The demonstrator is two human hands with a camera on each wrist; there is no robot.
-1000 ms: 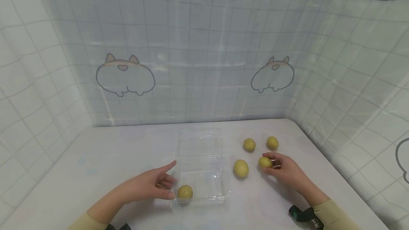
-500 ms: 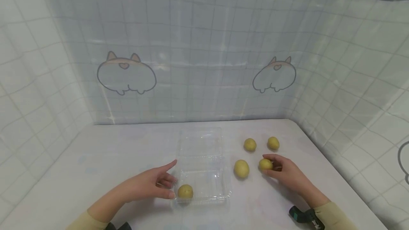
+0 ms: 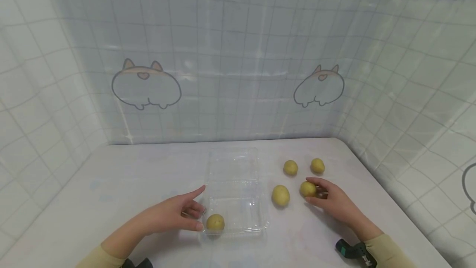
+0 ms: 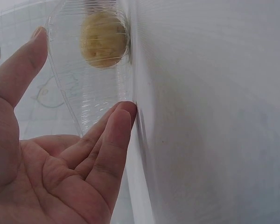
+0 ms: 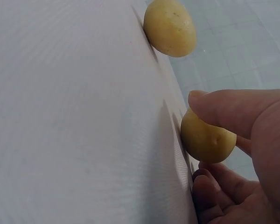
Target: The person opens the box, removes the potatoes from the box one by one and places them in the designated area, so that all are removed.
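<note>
A clear plastic clamshell box [image 3: 243, 216] lies with its lid [image 3: 232, 164] folded back, away from me. One potato [image 3: 215, 222] sits in its near left corner, showing through the wall in the left wrist view. My left hand [image 3: 172, 214] rests at the box's left side, thumb tip by the rim and fingers loosely extended. To the right of the box, my right hand [image 3: 336, 202] holds a small potato [image 3: 307, 189] between thumb and fingers. In the right wrist view that potato [image 5: 207, 140] is low, close against the white tabletop.
A larger potato [image 3: 280, 195] lies between the box and my right hand. Farther back are two more potatoes, one to the left [image 3: 291, 168] and another to the right [image 3: 317, 166]. Grid-patterned curtains [image 3: 238, 73] enclose the white table [image 3: 148, 168] at the back and sides.
Hardly anything differs. My right hand stays around the small potato with only a slight shift, and my left hand keeps its place at the box.
</note>
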